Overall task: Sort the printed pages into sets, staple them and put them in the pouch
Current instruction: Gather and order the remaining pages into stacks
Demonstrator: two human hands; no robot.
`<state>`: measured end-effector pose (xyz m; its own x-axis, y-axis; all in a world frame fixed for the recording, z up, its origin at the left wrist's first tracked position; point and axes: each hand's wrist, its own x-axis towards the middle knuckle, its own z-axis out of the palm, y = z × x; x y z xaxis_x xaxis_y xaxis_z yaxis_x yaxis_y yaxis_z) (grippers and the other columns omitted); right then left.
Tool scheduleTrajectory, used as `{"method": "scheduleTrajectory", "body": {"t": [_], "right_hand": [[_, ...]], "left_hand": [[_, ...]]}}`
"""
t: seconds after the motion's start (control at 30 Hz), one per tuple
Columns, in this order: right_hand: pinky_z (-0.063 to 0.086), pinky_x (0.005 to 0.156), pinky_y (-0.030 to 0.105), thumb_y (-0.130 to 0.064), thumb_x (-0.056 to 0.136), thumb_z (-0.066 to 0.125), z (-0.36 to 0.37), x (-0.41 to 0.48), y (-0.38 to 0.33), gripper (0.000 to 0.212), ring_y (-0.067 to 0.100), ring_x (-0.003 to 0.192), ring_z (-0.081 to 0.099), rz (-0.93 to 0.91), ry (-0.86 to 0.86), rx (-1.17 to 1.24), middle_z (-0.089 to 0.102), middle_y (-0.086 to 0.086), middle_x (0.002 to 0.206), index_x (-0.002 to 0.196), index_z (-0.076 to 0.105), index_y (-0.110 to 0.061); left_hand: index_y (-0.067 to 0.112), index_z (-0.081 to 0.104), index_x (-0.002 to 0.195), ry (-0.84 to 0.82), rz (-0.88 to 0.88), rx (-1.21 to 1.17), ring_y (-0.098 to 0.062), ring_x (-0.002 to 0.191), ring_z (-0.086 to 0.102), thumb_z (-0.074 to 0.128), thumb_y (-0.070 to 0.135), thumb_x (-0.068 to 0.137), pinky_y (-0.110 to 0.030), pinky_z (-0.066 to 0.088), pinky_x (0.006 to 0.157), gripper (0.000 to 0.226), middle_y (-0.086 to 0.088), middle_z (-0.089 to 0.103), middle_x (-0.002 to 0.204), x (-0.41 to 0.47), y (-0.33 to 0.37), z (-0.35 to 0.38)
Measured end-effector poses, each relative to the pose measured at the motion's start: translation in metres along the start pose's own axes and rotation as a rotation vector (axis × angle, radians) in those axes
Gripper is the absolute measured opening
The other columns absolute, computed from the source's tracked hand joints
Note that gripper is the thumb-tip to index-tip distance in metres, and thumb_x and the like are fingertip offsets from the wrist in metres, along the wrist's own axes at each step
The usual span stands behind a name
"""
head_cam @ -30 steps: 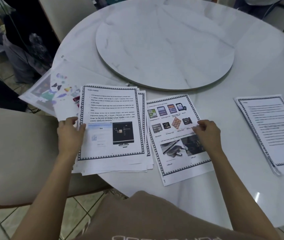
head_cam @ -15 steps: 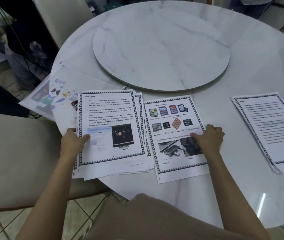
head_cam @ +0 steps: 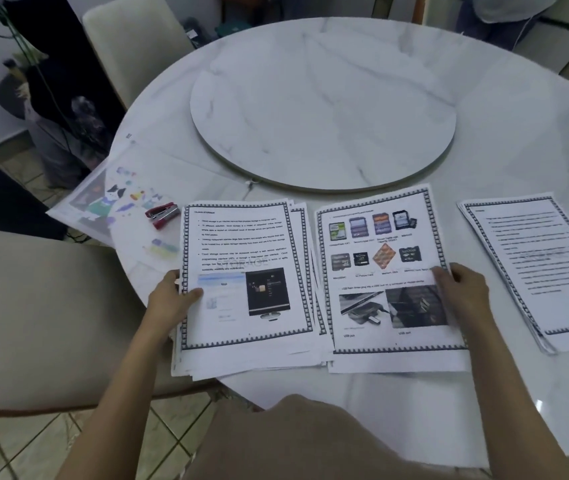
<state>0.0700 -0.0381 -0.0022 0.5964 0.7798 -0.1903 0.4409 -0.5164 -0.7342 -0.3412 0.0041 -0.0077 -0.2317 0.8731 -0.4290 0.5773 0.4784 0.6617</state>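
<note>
- Head view — a round marble turntable (head_cam: 324, 109) lies in the middle of a white marble table (head_cam: 535, 393), and everything below is placed from it.
- Near side of the turntable, to its left: the left stack (head_cam: 241, 258) of bordered printed pages, loosely fanned. Its top sheet shows text above a pale screenshot and a dark monitor picture, and its near edge hangs over the table rim.
- Near side of the turntable, straight below its middle: the picture page (head_cam: 380, 265), with rows of memory cards and two grey photos. It lies just beside the left stack, and its left edge overlaps that stack's fanned sheets.
- Near side of the turntable, to its right and apart from the picture page: the right stack (head_cam: 535, 268), text only, tilted a little.
- Left of the turntable, at the table's edge: the clear pouch (head_cam: 116, 202) with cartoon prints, partly off the rim. A red stapler (head_cam: 162, 213) lies on it, just beside the left stack's far corner.
- The left hand (head_cam: 168, 303) pinches the left stack's left edge — thumb on top, fingers hidden beneath.
- The right hand (head_cam: 463, 289) grips the picture page's right edge with bent fingers.
- A cream chair (head_cam: 33, 306) stands left of the table on the near side.
</note>
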Motion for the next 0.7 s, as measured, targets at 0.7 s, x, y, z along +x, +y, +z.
{"method": "scheduleTrajectory", "body": {"t": [0.7], "right_hand": [[0.052,0.055,0.021,-0.016,0.091,0.056,-0.064,0.044,-0.013,0.032,0.011,0.056,0.061,0.08,0.022,0.442,0.064,0.022,0.082,0.102,0.056,0.013]], "left_hand": [[0.007,0.048,0.124,-0.146,-0.042,-0.163,-0.032,0.104,0.059,0.065,0.015,0.085,-0.044,0.049,0.091,0.043,-0.013,0.06,0.121,-0.034,0.035,0.067]]}}
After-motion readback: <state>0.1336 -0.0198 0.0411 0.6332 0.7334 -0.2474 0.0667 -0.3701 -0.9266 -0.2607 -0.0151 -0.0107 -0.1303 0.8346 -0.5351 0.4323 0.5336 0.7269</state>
